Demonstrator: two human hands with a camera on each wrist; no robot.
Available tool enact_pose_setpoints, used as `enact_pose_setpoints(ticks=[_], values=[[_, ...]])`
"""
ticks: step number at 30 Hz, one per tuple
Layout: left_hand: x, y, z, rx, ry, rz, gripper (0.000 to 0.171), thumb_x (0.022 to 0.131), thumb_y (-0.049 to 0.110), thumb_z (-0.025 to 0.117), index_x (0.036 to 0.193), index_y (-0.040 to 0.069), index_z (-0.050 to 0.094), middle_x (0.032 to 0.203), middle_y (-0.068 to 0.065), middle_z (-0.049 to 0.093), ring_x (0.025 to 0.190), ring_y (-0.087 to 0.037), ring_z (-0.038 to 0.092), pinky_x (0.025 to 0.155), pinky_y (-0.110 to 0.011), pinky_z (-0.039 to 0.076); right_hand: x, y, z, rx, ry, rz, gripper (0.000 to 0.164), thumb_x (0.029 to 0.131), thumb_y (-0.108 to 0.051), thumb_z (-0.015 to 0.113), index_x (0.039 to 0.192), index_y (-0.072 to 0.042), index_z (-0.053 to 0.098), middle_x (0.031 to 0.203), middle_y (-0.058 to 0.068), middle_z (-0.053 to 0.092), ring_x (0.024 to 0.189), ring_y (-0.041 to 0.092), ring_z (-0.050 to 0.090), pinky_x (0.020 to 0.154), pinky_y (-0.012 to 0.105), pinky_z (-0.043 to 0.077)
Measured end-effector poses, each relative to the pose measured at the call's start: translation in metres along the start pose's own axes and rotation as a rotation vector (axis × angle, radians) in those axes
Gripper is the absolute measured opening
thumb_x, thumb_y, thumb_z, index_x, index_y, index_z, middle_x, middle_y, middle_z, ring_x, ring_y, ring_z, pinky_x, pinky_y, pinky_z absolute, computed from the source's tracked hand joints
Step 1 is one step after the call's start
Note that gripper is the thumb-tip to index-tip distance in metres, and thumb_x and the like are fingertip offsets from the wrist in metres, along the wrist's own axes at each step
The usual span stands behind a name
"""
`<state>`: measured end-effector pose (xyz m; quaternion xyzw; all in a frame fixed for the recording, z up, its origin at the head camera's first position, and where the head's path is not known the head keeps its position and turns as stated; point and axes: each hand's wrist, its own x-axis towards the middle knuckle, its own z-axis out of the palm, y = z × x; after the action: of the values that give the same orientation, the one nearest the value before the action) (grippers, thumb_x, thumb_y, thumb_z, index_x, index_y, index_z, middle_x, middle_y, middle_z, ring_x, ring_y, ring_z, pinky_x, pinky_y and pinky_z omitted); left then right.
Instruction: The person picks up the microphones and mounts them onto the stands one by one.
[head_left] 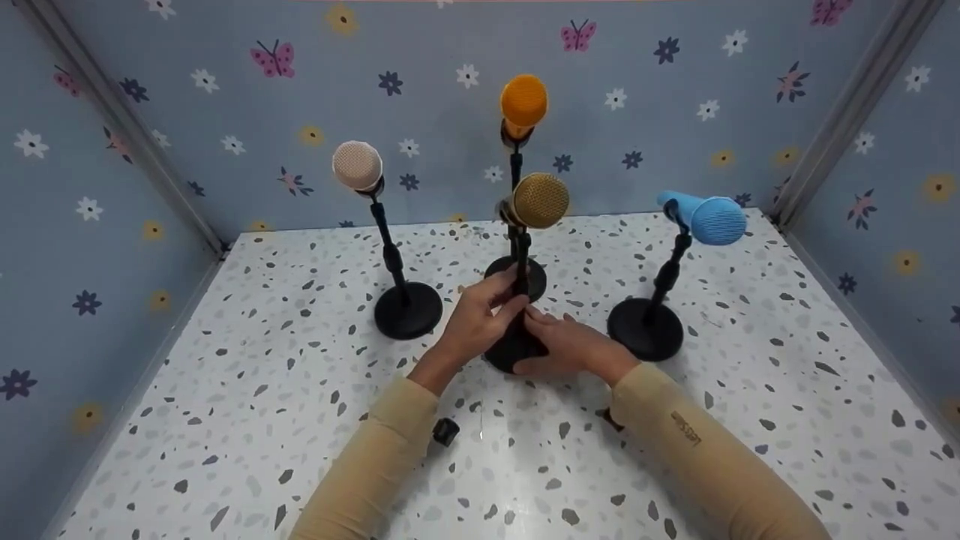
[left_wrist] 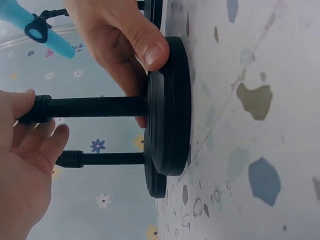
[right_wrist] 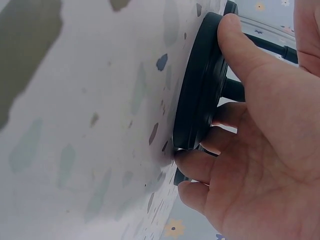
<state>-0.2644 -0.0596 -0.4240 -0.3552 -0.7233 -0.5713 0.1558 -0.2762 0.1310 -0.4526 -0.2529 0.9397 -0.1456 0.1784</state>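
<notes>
A microphone with a gold mesh head [head_left: 541, 200] stands upright on a black desk stand in the middle. My left hand [head_left: 480, 319] grips the collar on the stand's pole [left_wrist: 100, 107], fingers and thumb curled round it. Low down, my right hand [head_left: 566, 346] holds the round black base [left_wrist: 172, 110]; its thumb [right_wrist: 235, 37] presses on the rim and the fingers wrap the far side. The base's underside lies close over the speckled tabletop. Directly behind is an orange-headed microphone [head_left: 524, 100] on a similar stand, its pole partly hidden by the gold one.
A pale pink microphone [head_left: 358, 166] on a stand is at the left, a blue microphone [head_left: 712, 219] on another at the right, near my right forearm. One small black piece [head_left: 445, 432] lies by the left sleeve. Flower-patterned panels [head_left: 435, 112] enclose the white speckled table [head_left: 300, 405].
</notes>
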Motion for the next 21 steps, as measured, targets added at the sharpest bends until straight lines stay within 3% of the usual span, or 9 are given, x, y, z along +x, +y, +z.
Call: enact_pose_setpoints(ticks=[5,8,13,18,21], values=[[0.000,-0.026,0.005,0.078,0.091,0.026,0.046,0.088,0.003,0.079,0.132,-0.001,0.065,0.119,-0.017,0.062,0.085,-0.029,0.067,0.074,-0.045,0.059,0.001,0.001,0.000,-0.010,0.003,-0.012,0.100,0.094,-0.061,0.063,0.164,-0.015,0.009,0.167,0.010,0.016,0.149,0.029,0.030,0.123,0.051,0.013],[0.000,-0.024,0.004,0.082,0.120,0.002,0.049,0.086,0.010,0.082,0.133,0.003,0.066,0.108,-0.013,0.062,0.083,-0.025,0.067,0.073,-0.040,0.059,0.002,0.000,0.000,-0.011,-0.009,0.002,0.100,0.094,-0.063,0.062,0.164,-0.016,0.009,0.168,0.008,0.013,0.150,0.028,0.026,0.123,0.050,0.012],[0.001,-0.023,0.001,0.108,0.101,-0.014,0.043,0.088,0.010,0.081,0.129,0.005,0.070,0.102,-0.009,0.065,0.086,-0.019,0.068,0.075,-0.031,0.059,0.000,0.000,0.000,0.003,0.000,0.003,0.100,0.093,-0.062,0.063,0.163,-0.019,0.007,0.168,0.006,0.010,0.153,0.028,0.018,0.123,0.048,0.010],[0.003,-0.021,-0.001,0.171,0.048,-0.005,0.036,0.091,0.007,0.077,0.126,0.005,0.071,0.111,-0.006,0.068,0.089,-0.014,0.069,0.077,-0.027,0.058,-0.002,0.000,-0.001,0.004,-0.005,-0.004,0.098,0.094,-0.063,0.061,0.163,-0.018,0.007,0.169,0.004,0.007,0.154,0.028,0.012,0.123,0.049,0.011],[0.004,-0.021,-0.001,0.140,0.054,-0.026,0.034,0.090,0.008,0.079,0.123,0.005,0.072,0.109,-0.004,0.071,0.087,-0.013,0.070,0.076,-0.028,0.058,-0.002,-0.001,-0.001,0.003,-0.015,0.010,0.098,0.094,-0.064,0.060,0.163,-0.019,0.008,0.169,0.003,0.006,0.155,0.028,0.009,0.123,0.048,0.010]])
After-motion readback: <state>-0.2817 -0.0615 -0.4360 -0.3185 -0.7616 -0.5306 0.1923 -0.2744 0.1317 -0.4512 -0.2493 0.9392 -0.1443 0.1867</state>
